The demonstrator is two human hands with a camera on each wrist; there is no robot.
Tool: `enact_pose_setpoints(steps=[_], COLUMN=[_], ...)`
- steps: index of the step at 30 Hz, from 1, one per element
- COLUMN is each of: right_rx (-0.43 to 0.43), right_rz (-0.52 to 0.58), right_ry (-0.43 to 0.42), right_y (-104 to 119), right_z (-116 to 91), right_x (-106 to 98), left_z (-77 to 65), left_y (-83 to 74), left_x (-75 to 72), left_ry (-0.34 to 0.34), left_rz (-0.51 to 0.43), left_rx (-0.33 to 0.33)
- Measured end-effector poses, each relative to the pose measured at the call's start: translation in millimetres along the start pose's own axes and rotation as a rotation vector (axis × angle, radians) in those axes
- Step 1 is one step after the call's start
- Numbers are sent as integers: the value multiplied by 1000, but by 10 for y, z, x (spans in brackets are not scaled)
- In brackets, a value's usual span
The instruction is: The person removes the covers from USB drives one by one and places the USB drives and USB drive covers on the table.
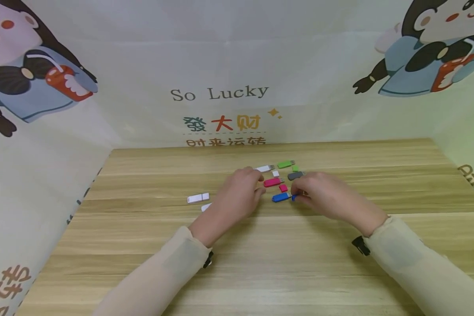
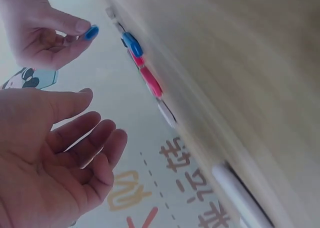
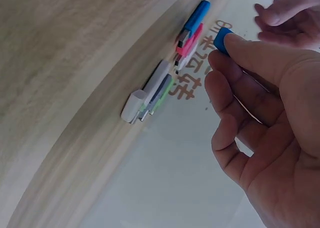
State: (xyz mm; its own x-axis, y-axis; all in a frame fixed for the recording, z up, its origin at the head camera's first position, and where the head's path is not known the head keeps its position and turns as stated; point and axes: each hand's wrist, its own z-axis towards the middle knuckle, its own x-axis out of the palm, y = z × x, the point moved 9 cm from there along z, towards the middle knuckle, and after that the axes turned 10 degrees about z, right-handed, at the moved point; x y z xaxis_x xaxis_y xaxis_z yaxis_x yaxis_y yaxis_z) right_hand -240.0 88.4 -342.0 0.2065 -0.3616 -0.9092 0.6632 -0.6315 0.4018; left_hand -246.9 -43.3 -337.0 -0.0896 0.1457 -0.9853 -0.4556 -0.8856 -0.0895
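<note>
Between thumb and forefinger my right hand point(image 1: 332, 195) pinches a small blue cap point(image 3: 220, 41). Just left of it lies the blue USB stick point(image 1: 281, 197), its metal plug bare. My left hand point(image 1: 238, 191) hovers left of the sticks, fingers loosely bent; in the left wrist view nothing is in it. Around the hands lie a pink USB stick point(image 1: 272, 182) with a pink cap point(image 1: 283, 188) beside it, a white USB stick point(image 1: 265, 168) with a white cap point(image 1: 275, 174), and a green USB stick point(image 1: 286, 164) with a green cap point(image 1: 295, 168).
A grey USB stick point(image 1: 295, 175) lies partly behind my right hand. On the left are a capped white USB stick point(image 1: 198, 198) and another white piece point(image 1: 206, 207), partly covered by my left hand. A printed cloth point(image 1: 221, 57) stands behind the wooden table point(image 1: 260, 272).
</note>
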Motion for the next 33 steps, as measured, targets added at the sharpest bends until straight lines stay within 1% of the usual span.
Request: enact_pose_setpoints(steps=[4,8,10,14,17,25,33], right_rx=[-14,-14,-12,-11,-5,1,-4], right_rz=[-13,-15,-14,-18,-16,-9,10], right_ry=[19,32,40,52,62,78,74], right_y=[-27,-59,-72,-84,-93,-109,-130], right_z=[34,53,63,84,98,109,105], right_x=[50,88,108,138,158,195,200], left_z=[-117,-222,-268,-353,-408,-520,-607], left_y=[53,115,142,201,265,481,667], left_x=[-84,-138,-165,-223,-245,-244,-264], left_ry=[-60,-90,-108,-166,-192,-179,-157], left_rz=[70,133,157,191,210,206,208], left_rx=[10,7,13,29,25,-26,-73])
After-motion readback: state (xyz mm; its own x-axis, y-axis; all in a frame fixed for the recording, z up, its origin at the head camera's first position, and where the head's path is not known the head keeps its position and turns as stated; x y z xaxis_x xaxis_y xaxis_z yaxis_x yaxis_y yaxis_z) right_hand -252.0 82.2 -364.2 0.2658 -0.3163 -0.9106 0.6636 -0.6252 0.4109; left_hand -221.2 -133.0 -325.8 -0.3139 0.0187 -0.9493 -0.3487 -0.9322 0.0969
